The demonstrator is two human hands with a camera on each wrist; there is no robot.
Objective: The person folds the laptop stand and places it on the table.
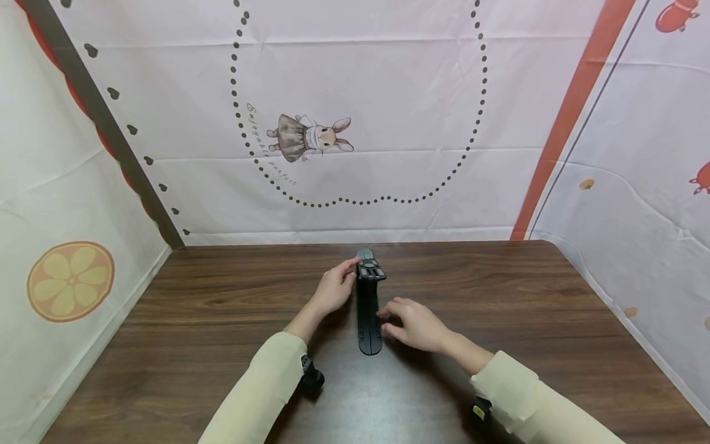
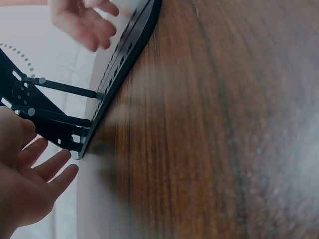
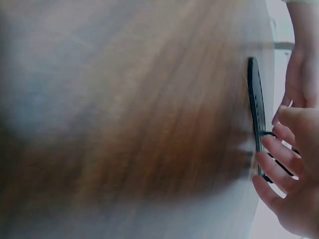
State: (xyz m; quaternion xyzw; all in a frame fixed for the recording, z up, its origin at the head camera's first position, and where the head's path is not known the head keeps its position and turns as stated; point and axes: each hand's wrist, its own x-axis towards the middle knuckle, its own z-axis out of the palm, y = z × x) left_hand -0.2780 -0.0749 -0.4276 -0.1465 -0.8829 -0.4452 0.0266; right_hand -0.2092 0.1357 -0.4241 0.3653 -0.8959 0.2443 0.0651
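Observation:
A black folding stand [image 1: 368, 314] stands on the table, its long slotted base rounded at the ends. Two thin link bars [image 2: 65, 88] join the base to a tilted upper plate, whose padded top [image 1: 370, 269] shows from above. My left hand [image 1: 335, 287] is at the left side of this top, fingertips against or very near its edge. In the left wrist view, several of its fingers [image 2: 57, 172] are extended and loosely spread. Beside the base's right edge is my right hand [image 1: 416, 324], fingers loosely bent and nothing in its grasp; whether its fingertips touch the base, I cannot tell.
The brown wooden table [image 1: 244, 277] extends to both sides of the stand. A printed white cloth [image 1: 399, 92] hangs behind it, with more cloth at the left and right. Small black devices are strapped to both wrists, over pale sleeves [image 1: 261, 382].

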